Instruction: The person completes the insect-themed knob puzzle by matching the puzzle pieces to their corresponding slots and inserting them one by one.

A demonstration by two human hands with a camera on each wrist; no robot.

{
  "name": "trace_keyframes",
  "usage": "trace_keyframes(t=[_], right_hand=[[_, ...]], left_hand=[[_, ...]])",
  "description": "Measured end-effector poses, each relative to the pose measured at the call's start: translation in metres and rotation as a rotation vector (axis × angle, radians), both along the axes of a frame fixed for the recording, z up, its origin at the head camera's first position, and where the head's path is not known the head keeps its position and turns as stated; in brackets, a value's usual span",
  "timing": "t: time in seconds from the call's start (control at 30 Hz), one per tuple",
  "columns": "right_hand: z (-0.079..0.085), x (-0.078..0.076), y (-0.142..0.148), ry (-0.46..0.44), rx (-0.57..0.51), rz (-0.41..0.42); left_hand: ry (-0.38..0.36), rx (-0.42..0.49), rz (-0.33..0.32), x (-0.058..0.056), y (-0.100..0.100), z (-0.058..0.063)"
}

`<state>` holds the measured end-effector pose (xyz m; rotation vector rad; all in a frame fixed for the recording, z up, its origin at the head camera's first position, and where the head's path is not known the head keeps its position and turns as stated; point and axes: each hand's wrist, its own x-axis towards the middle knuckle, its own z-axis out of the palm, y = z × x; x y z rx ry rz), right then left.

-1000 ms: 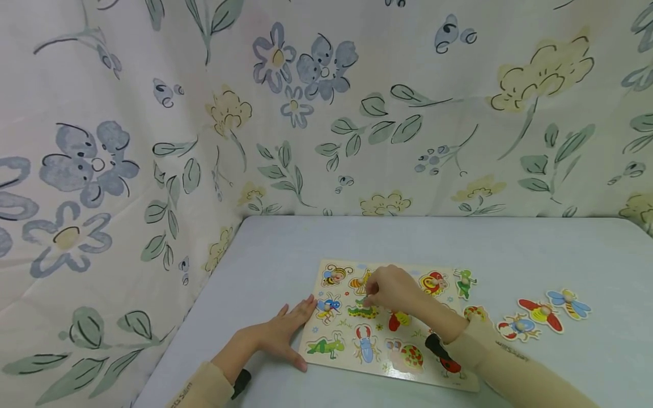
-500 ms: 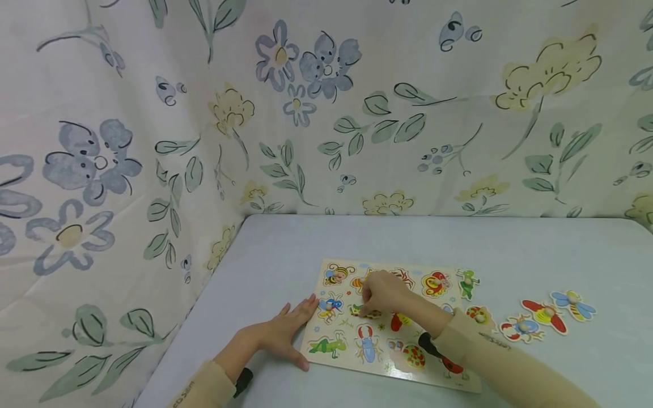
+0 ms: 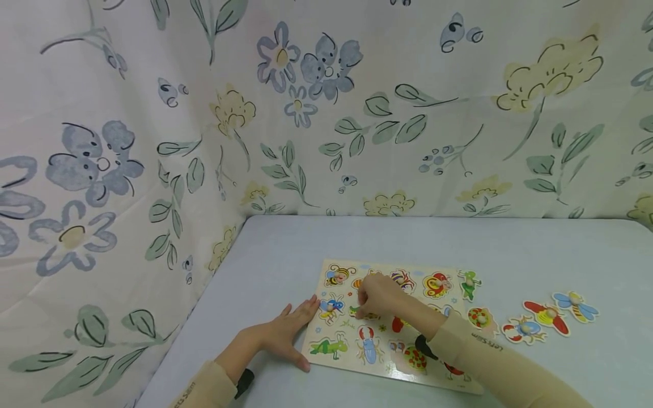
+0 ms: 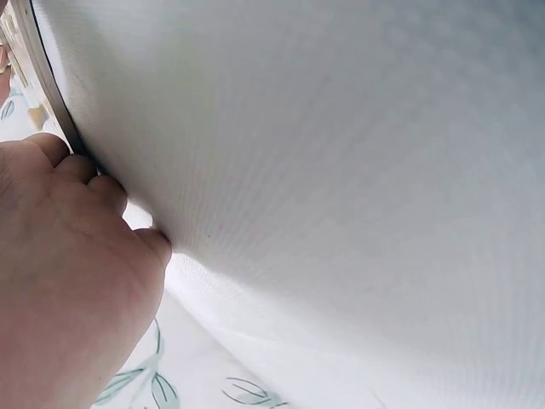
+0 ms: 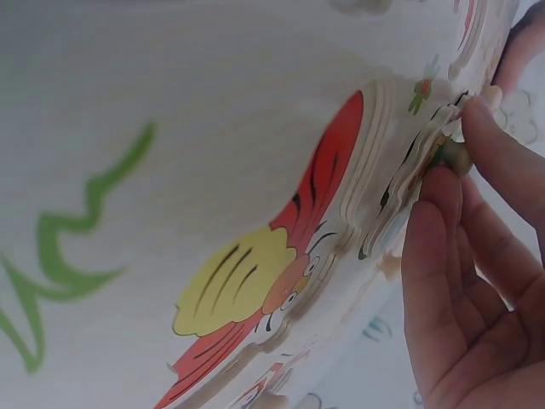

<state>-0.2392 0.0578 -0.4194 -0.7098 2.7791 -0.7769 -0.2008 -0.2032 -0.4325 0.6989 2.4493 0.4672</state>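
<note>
A wooden knob puzzle board [image 3: 372,371] with printed insects lies on the table. My left hand [image 3: 285,330] rests against its left edge, fingers spread and thumb at the lower left corner. My right hand [image 3: 380,296] is over the upper left middle of the board. In the right wrist view its thumb and fingers pinch the knob [image 5: 457,158] of a caterpillar puzzle piece [image 5: 400,183], which lies at the printed caterpillar's place. The hand covers much of this piece in the head view. A bee piece [image 3: 338,276] and a mosquito piece [image 3: 331,309] sit nearby on the board.
Loose pieces lie right of the board: a green insect [image 3: 468,285], a red-spotted piece [image 3: 480,318], a blue beetle [image 3: 524,330], a red-winged insect [image 3: 547,317] and a blue-winged insect [image 3: 575,306]. A floral curtain [image 3: 316,170] hangs behind the white table [image 3: 275,255].
My right hand has shifted slightly left and down, bringing the caterpillar piece from just above its printed picture onto it. The left hand stays at the board's edge.
</note>
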Motion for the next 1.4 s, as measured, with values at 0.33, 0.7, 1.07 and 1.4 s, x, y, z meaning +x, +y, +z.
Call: trace_keyframes(t=[0.33,0.7,1.07,1.4], right_hand=[[-0.002,-0.002,0.001,-0.019,0.004,-0.005],[-0.0031,-0.0008,-0.0015,-0.006,0.017,0.003],[-0.0026,0.0006,-0.0014,-0.028,0.024,-0.024],[-0.0027,-0.0006,0.0072,-0.049,-0.052,0.034]], left_hand=[[0.006,-0.006,0.005,-0.0002,0.0,-0.001],[0.002,0.005,0.007,-0.0002,-0.0001,-0.0026],[0.017,-0.001,0.009,-0.0008,-0.0006,-0.0032],[0.011,0.004,0.001,0.0004,0.0002,0.0]])
